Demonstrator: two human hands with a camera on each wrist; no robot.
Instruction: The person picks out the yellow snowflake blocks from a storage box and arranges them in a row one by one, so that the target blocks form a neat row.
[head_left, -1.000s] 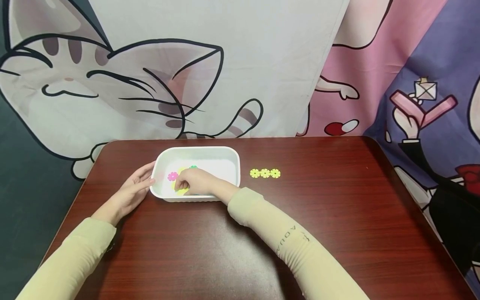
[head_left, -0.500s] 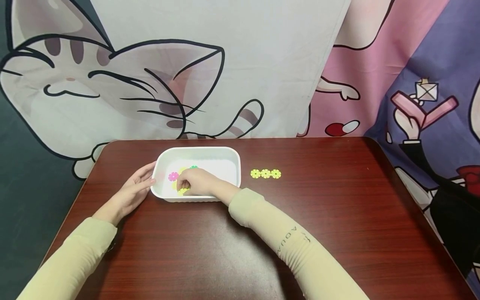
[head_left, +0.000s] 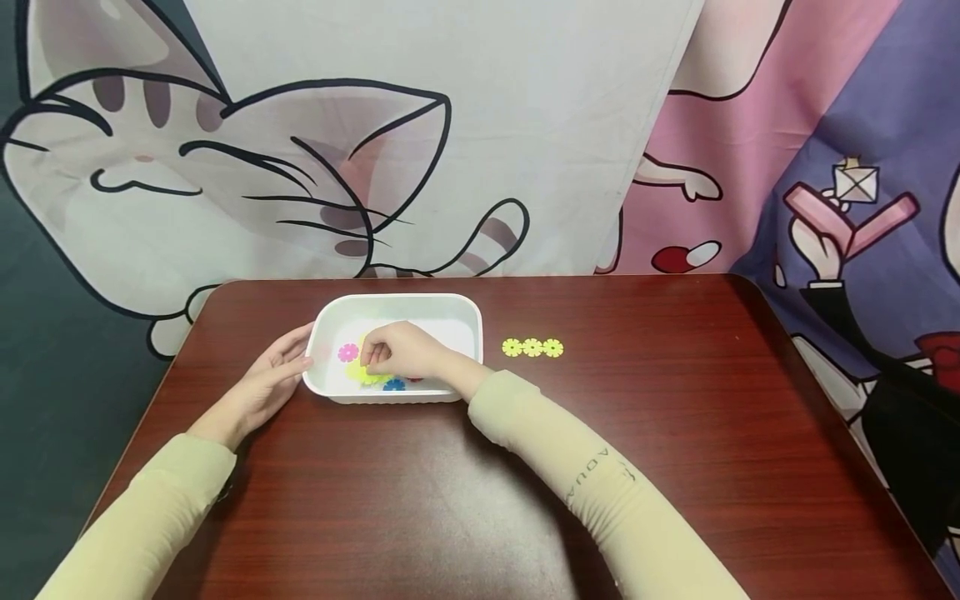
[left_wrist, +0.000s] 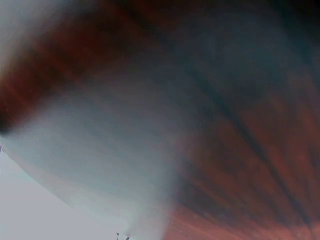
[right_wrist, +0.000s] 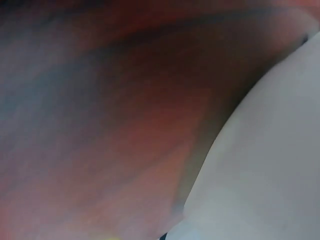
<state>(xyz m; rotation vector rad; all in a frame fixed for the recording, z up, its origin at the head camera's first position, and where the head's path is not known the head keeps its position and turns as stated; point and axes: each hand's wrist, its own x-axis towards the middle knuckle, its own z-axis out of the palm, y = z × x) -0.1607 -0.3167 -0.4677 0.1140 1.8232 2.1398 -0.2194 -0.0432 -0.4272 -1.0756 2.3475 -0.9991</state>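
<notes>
A white plastic tray (head_left: 468, 333) stands near the far side of the table. My left hand (head_left: 264, 382) holds its left end, thumb at the rim and fingers along the outer wall. Inside the tray, my right hand (head_left: 405, 350) has curled fingers and pinches at the yellow flower-shaped pieces (head_left: 369, 377); the fingertips are partly hidden. A pink flower piece (head_left: 348, 352) lies left of that hand, and a blue one (head_left: 393, 384) below it. A bit of red shows beneath the wrist. Both wrist views are blurred and show no pieces clearly.
Right of the tray, three yellow flower pieces (head_left: 532, 347) lie in a row, edge to edge, on the dark red-brown wooden table (head_left: 375, 500). Behind the table's far edge hangs a cloth (head_left: 555, 133) printed with cartoon cats.
My right hand has moved slightly up and to the right inside the tray, uncovering the blue piece and more yellow, and covering the green one. The left hand keeps its hold.
</notes>
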